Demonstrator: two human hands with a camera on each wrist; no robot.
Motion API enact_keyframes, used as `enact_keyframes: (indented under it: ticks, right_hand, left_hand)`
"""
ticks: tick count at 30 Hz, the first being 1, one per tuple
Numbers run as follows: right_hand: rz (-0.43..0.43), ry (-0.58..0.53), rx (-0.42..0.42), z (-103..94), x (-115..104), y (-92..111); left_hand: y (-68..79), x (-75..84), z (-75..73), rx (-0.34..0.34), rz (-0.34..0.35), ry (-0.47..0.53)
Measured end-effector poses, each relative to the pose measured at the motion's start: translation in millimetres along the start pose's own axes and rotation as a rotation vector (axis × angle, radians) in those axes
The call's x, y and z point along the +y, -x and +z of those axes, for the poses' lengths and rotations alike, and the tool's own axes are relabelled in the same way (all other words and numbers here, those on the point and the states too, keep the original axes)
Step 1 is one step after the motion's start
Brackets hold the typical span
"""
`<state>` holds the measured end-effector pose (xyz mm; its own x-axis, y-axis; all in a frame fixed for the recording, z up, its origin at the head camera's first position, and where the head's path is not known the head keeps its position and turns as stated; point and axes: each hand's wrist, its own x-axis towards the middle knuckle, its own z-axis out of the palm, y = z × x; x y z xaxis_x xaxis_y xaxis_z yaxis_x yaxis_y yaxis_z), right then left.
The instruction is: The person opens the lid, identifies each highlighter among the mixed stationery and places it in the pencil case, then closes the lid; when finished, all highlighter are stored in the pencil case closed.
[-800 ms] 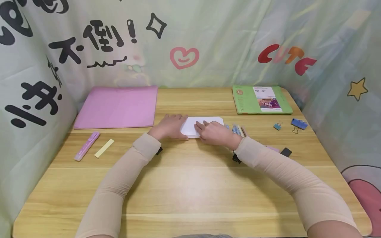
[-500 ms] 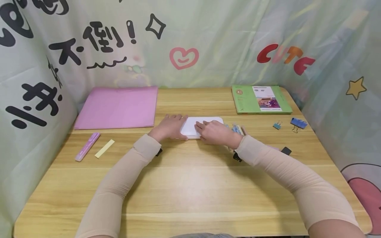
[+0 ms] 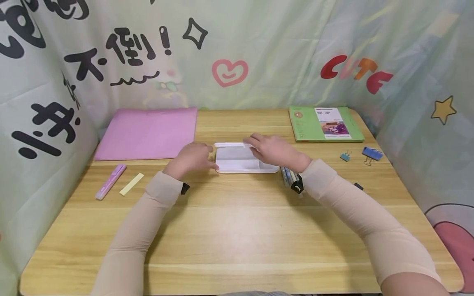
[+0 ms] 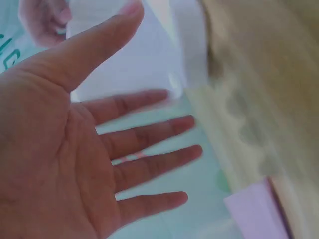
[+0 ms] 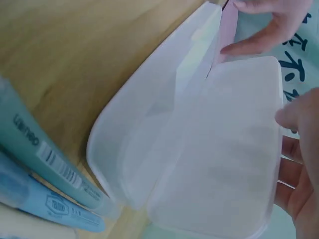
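A white pencil case [image 3: 237, 165] lies on the table with its lid raised along the far side. Its inside shows compartments with a divider and no visible contents. My right hand [image 3: 275, 152] holds the free edge of the lid [image 5: 234, 144], thumb on one face and fingers behind it. By the case's left end is my left hand [image 3: 192, 158], its thumb near the front corner. The left wrist view shows this hand's fingers [image 4: 149, 167] straight and spread, with nothing gripped. Several pens or markers [image 5: 50, 154] lie beside the right end, partly under my right wrist.
A pink folder-like sheet [image 3: 148, 133] lies back left, and a green booklet [image 3: 305, 127] back right. Binder clips [image 3: 372, 153] sit at the right. A pink-purple pen-shaped item [image 3: 110, 182] and a pale yellow strip [image 3: 131, 183] lie on the left. A curtain stands behind the table.
The pencil case's lid has swung up and away from me, exposing the inside. My right hand has moved up and back with it. My left hand has shifted left, off the lid.
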<state>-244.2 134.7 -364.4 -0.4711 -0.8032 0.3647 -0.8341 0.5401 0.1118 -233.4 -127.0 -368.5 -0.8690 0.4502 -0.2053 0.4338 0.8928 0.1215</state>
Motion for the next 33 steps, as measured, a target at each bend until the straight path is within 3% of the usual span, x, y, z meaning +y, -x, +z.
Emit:
enact_keyframes:
  ticks: [3, 5, 11, 16, 24, 28, 33]
  right_hand:
    - [0.064, -0.054, -0.023, -0.8, 4, -2]
    - [0.109, -0.101, -0.033, -0.6, 7, -4]
    - [0.239, -0.228, -0.051, 0.9, 18, -13]
    - [0.389, -0.305, -0.050, 4.4, 30, -23]
    - [0.434, -0.206, -0.079, 8.7, 38, -16]
    - [0.429, -0.159, -0.080, 4.6, 37, -2]
    - [0.508, -0.142, -0.060, -10.0, 37, 25]
  left_hand:
    - [0.1, 1.5, 1.0, 0.004, 0.080, -0.008]
    - [-2.7, 2.6, 3.5, -0.001, 0.097, -0.004]
    - [-13.6, 3.3, 9.4, -0.097, 0.024, 0.035]
    - [-20.4, 4.0, 5.0, -0.177, -0.003, 0.057]
    - [-23.4, 6.0, 4.3, -0.205, 0.017, 0.068]
    - [-23.0, 4.2, 4.3, -0.211, -0.003, 0.091]
    - [-23.7, 2.3, 1.7, -0.203, -0.009, 0.109]
